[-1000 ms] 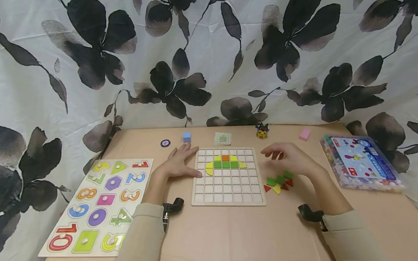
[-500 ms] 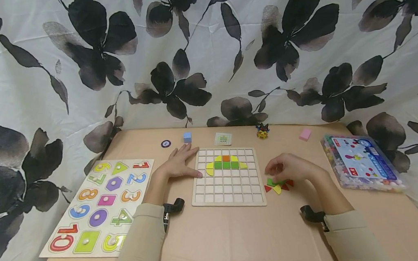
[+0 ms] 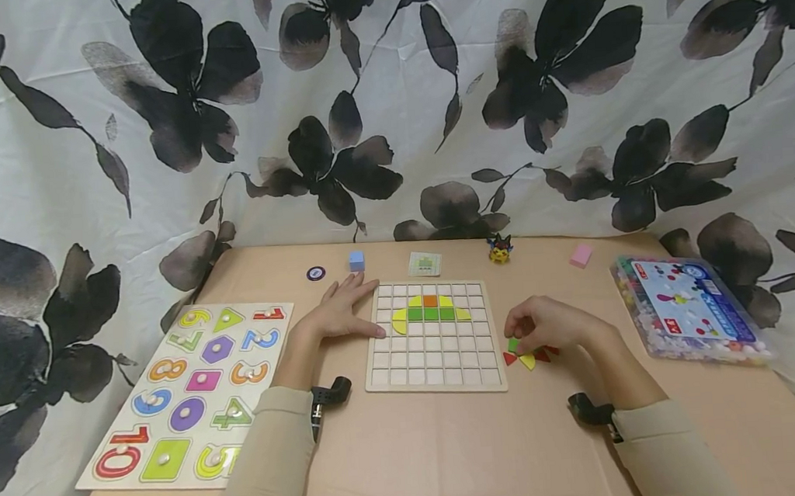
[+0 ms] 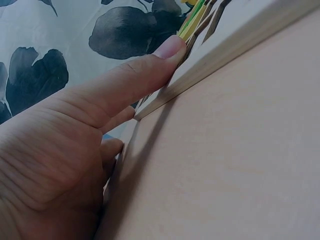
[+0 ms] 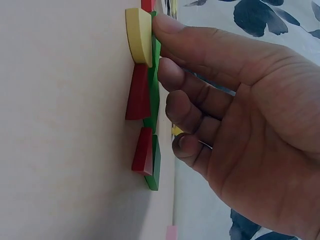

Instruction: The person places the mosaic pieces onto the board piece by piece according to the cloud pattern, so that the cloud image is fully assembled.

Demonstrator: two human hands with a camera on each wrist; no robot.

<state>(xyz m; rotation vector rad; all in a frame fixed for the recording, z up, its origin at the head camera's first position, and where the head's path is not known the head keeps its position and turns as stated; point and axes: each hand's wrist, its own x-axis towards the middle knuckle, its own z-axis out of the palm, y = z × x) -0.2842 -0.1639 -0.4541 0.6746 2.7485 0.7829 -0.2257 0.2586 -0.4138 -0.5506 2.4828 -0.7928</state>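
A white gridded board (image 3: 435, 363) lies mid-table, bearing a low dome of yellow, green and orange tiles (image 3: 431, 314). My left hand (image 3: 336, 313) rests at its left side, fingers extended; the thumb (image 4: 162, 56) lies on the board's edge in the left wrist view. To the board's right, my right hand (image 3: 554, 323) is over a small pile of loose tiles. Its thumb and curled fingers close on a green tile (image 3: 513, 344); the index fingertip is hidden in the right wrist view. Beside it lie a yellow tile (image 5: 139, 37) and red tiles (image 5: 137, 92).
A number-and-shape puzzle board (image 3: 194, 388) lies at left. A clear box of beads (image 3: 690, 311) stands at right. Along the back are a black round disc (image 3: 315, 273), blue cube (image 3: 356, 261), pattern card (image 3: 424, 264), small figurine (image 3: 499, 248) and pink block (image 3: 580, 255).
My right hand has lowered from above onto the tile pile, its thumb and fingers drawing in at the green tile. The left hand and the tiles on the board stay put.
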